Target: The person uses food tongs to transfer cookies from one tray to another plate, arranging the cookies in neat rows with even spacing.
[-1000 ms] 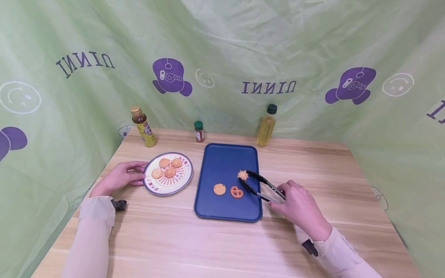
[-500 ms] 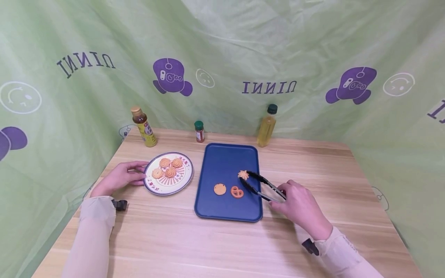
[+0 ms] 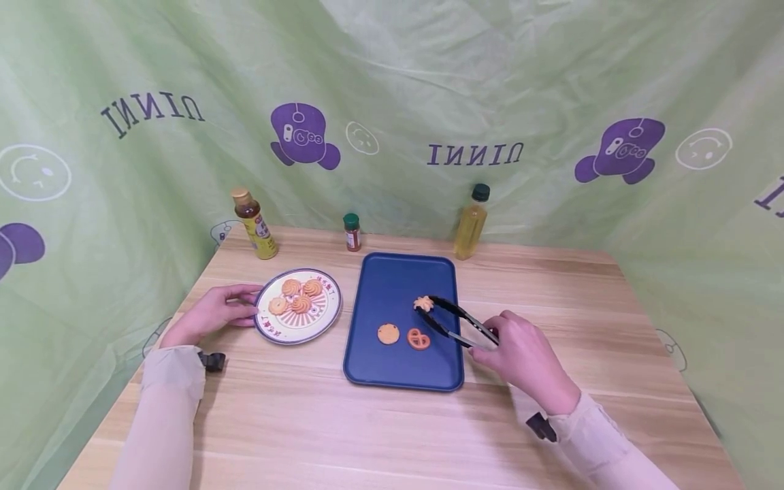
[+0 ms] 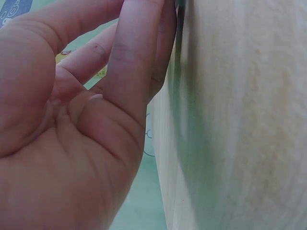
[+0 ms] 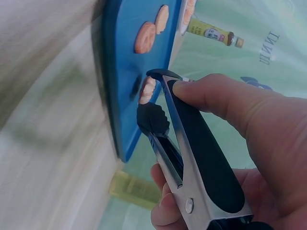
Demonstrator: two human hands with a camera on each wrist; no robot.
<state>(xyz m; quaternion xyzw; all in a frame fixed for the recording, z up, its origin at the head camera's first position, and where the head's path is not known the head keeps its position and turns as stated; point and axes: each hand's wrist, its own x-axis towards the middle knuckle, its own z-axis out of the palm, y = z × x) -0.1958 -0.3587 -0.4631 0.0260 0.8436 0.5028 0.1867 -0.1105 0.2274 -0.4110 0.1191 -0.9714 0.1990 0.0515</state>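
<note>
Black-and-silver metal tongs (image 5: 201,153) grip a pale star-shaped cookie (image 3: 423,303) above a rectangular blue tray (image 3: 404,278); beside it, a round white blue-rimmed plate (image 3: 306,330) bears four cookies (image 3: 301,304)

The tray (image 3: 404,275) is finished in plain blue, and the tongs (image 5: 204,153) are coloured silver with black grips and tips. The plate (image 3: 292,331) is coloured white, edged in blue and printed with red radiating stripes and red characters; the swirl-patterned cookies (image 3: 301,304) are coloured golden tan, and the pretzel (image 5: 145,38) is coloured orange-brown. The desk (image 3: 306,422) is patterned with pale wood grain, and the green curtain (image 3: 392,82) is printed with purple figures, purple lettering and white smiley faces.
</note>
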